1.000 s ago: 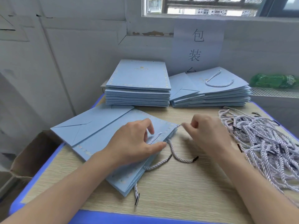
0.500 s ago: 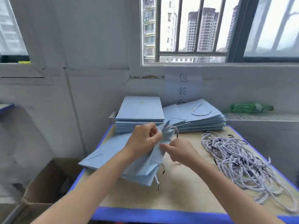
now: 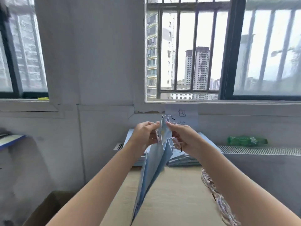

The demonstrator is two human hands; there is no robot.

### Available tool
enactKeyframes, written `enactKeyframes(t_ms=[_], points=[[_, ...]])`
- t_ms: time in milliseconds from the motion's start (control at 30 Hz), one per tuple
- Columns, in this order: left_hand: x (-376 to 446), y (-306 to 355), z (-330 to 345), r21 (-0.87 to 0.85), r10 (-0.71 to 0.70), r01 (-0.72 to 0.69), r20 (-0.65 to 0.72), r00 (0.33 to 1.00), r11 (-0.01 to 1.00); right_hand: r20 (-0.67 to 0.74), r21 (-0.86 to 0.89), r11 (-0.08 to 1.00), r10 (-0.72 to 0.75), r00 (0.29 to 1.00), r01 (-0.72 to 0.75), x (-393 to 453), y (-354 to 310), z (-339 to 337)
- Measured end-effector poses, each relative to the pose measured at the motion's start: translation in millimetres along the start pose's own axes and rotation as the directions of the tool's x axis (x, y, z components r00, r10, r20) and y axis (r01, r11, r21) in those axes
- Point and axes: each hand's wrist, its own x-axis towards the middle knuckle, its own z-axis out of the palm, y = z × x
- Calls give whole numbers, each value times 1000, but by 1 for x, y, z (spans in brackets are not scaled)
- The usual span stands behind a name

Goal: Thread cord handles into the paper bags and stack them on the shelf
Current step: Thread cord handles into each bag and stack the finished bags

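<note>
Pale-blue paper bag (image 3: 153,168) held up edge-on over wooden counter (image 3: 175,198), hiding most of two bag stacks (image 3: 184,160) behind. Left hand (image 3: 145,136) fingers pinch its top edge; right hand (image 3: 184,137) fingers pinch one cord (image 3: 175,141). Loose cord pile (image 3: 216,199) right. One green bottle (image 3: 246,141) on sill, one cardboard box (image 3: 47,207) lower left.

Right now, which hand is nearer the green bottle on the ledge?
Right. The right hand holds the bag, with the green bottle off to its right; the left hand is farther left.
</note>
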Motion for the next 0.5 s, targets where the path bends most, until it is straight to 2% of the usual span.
enactKeyframes(t_ms=[33, 100, 167, 233, 367, 500], points=[[6, -1, -11, -57, -24, 23, -27, 999, 998, -18, 65, 998, 13, 1000, -12, 5, 1, -10], [18, -10, -41, -19, -24, 21, -163, 986, 1000, -126, 146, 989, 28, 992, -10, 13, 4, -36], [26, -24, -71, 105, -4, 37, -299, 954, 994, -275, -20, 1000, 0, 961, -5, 19, 14, -64], [31, -41, -90, 178, -30, 102, -366, 930, 979, -371, -212, 976, -40, 928, -42, 24, 29, -85], [31, -69, -93, 299, -96, 190, -302, 949, 935, -396, -374, 919, -40, 917, -122, 36, 60, -95], [27, -85, -75, 332, -165, 232, -217, 962, 914, -328, -492, 862, -55, 943, -121, 45, 92, -87]])
